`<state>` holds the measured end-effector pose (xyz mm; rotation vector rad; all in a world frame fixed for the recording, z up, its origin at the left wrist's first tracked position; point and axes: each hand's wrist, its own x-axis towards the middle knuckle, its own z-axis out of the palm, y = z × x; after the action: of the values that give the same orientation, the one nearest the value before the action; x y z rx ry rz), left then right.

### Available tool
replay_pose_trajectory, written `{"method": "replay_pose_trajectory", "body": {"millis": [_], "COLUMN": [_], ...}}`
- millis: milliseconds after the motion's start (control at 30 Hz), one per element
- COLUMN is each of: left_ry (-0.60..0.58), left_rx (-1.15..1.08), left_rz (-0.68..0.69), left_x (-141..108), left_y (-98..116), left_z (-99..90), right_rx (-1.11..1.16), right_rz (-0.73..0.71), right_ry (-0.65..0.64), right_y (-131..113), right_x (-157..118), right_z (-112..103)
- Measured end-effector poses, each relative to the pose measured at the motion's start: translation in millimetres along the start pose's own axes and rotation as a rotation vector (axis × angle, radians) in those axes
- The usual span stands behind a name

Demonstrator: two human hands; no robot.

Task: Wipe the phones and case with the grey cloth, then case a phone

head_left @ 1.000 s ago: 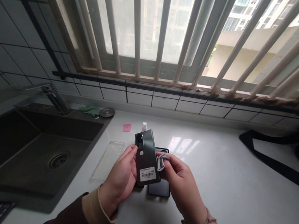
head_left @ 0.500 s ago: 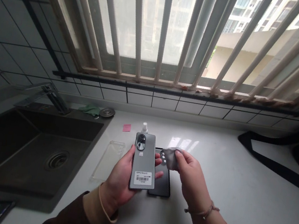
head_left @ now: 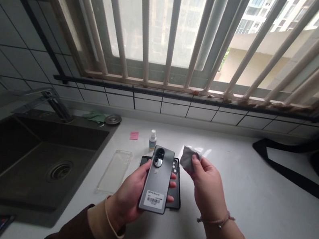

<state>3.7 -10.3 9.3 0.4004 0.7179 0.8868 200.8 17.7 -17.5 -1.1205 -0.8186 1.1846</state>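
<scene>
The grey phone (head_left: 155,180) lies in the left hand (head_left: 126,195), held in the air above a black case (head_left: 174,197), with its back and round camera (head_left: 158,157) turned up. The fingers curve around its side without a tight grip. The right hand (head_left: 207,188) pinches a small grey cloth (head_left: 189,158) and is apart from the phone. The smooth back could slip from this loose hold, and then the phone may hit the case or the white surface (head_left: 235,230); the sink (head_left: 89,173) close on the left is also a danger. A dirty cloth could scratch the lens. A careless movement could knock over the small bottle (head_left: 152,140) beyond the phone, or push the clear case (head_left: 114,171) lying near it.
</scene>
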Motion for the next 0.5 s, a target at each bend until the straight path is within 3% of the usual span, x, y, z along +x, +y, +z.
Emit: {"method": "replay_pose_trajectory", "body": {"millis": [67, 133, 267, 367, 500], "left_ry": [-0.029, -0.051, -0.065, -0.053, -0.042], "left_rx": [-0.002, 0.009, 0.03, 0.0, -0.115], "left_rz": [-0.053, -0.092, -0.093, -0.078, -0.013], "left_x": [-1, -4, -8, -6, 4], "left_y": [-3, -7, -9, -9, -10], "left_z": [-0.6, 0.3, 4.3, 3.5, -3.9], "right_rx": [-0.231, -0.462, -0.673, -0.741, -0.771], "right_rz": [-0.185, -0.387, -0.749, -0.827, -0.823], "right_ry": [0.079, 0.071, -0.249, -0.41, -0.558], "right_y": [-3, -7, -5, 1, 6], "right_x": [-5, -11, -22, -22, -21], "right_z": [-1, 0, 8, 14, 15]}}
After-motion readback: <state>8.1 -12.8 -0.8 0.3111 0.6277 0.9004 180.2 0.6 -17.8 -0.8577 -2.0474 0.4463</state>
